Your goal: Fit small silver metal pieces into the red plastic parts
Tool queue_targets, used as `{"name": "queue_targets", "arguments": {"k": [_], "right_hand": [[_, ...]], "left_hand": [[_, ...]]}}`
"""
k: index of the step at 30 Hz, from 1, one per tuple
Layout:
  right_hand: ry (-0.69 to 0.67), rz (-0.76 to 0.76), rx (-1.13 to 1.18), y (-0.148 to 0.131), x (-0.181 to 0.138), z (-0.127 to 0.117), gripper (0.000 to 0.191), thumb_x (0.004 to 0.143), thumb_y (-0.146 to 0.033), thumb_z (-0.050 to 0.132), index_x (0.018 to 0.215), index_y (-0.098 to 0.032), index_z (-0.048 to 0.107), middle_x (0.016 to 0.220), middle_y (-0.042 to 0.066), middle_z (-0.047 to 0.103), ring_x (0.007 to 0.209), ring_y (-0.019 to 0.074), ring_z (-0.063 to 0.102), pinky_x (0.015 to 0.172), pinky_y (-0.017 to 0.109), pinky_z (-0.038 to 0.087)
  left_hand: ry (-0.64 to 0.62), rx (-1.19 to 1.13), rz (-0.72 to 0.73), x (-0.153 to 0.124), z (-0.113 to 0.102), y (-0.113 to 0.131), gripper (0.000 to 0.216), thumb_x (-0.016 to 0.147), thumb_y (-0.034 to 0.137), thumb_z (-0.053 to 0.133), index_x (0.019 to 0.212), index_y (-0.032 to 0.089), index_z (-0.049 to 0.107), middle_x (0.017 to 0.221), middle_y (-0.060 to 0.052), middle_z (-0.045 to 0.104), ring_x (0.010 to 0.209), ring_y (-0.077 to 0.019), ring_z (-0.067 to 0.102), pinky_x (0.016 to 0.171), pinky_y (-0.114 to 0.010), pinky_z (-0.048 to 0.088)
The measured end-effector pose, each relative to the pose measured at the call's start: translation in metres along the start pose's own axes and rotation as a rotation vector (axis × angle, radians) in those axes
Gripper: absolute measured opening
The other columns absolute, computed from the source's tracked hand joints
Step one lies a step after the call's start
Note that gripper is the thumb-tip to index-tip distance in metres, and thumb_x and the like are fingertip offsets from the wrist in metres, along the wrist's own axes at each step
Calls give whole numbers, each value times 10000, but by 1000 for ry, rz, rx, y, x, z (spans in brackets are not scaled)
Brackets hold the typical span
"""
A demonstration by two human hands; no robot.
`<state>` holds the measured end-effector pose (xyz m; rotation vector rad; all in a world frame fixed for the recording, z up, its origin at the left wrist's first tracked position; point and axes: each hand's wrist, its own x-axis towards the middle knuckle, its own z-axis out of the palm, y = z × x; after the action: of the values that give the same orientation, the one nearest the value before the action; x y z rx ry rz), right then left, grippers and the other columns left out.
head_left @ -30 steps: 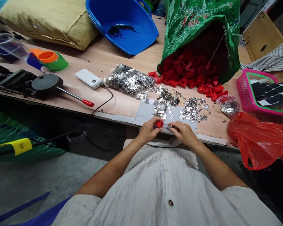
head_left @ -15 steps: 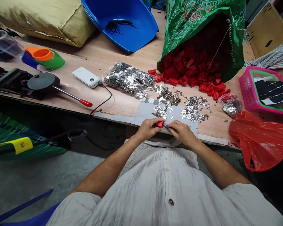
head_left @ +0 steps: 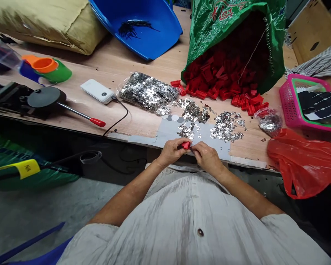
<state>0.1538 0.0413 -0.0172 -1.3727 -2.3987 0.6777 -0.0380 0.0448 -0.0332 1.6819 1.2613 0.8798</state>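
Since 0.5 s ago, right hand (head_left: 208,157) drawn in closer to left, fingertips now meeting at the red piece; camera tilted slightly, table contents otherwise unmoved.

Head view: left hand (head_left: 171,151) closed around a small red plastic piece (head_left: 185,145), pinched at the near table edge over a grey card (head_left: 171,131), probably to steady it. Right hand curled, fingertips pressed against the same piece; whether a metal part is between them cannot be told. Loose silver metal bits (head_left: 225,127) scattered just beyond, within easy reach. Behind, green sack (head_left: 231,22) spilling red pieces (head_left: 223,79). Blue tub (head_left: 143,25) far back, pink basket (head_left: 288,106) right
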Motion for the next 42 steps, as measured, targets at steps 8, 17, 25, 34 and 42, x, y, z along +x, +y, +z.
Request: {"name": "queue_targets", "arguments": {"k": [8,17,25,34,42], "right_hand": [[76,-91,279,5,-9,-18,245,964,-235,420,1187,-213,519,1027,68,613,888,176,606,789,295,476],[-90,-97,294,-16,-18,-33,414,1007,-364,353,1406,-272,406,800,-10,695,713,163,648,686,265,469],[91,-142,213,-13,-18,-24,340,997,-379,384,1247,-249,576,1114,46,713,872,187,686,776,280,493],[90,-72,296,5,-9,-28,356,1008,-384,358,1203,-276,635,961,14,730,773,148,670,721,248,482],[234,231,-97,92,55,-69,317,947,-350,482,1184,-206,636,1094,94,682,955,238,624,827,345,464]], "left_hand": [[261,-455,-113,-16,7,19,320,707,313,778,966,207,621,1017,-30,680,939,-183,654,876,-317,489],[206,-1280,-408,-34,21,55,235,790,334,721,725,175,560,799,-8,670,817,-153,663,946,-367,508],[270,-1438,-500,-37,30,64,114,848,240,655,775,158,624,860,-20,649,831,-122,638,996,-336,504],[150,-1235,-481,-47,28,53,322,730,323,787,722,177,500,874,-12,672,942,-186,668,924,-388,525],[225,-783,-696,-63,48,-17,461,617,402,840,909,155,582,884,-46,677,818,-164,648,791,-304,523]]}}
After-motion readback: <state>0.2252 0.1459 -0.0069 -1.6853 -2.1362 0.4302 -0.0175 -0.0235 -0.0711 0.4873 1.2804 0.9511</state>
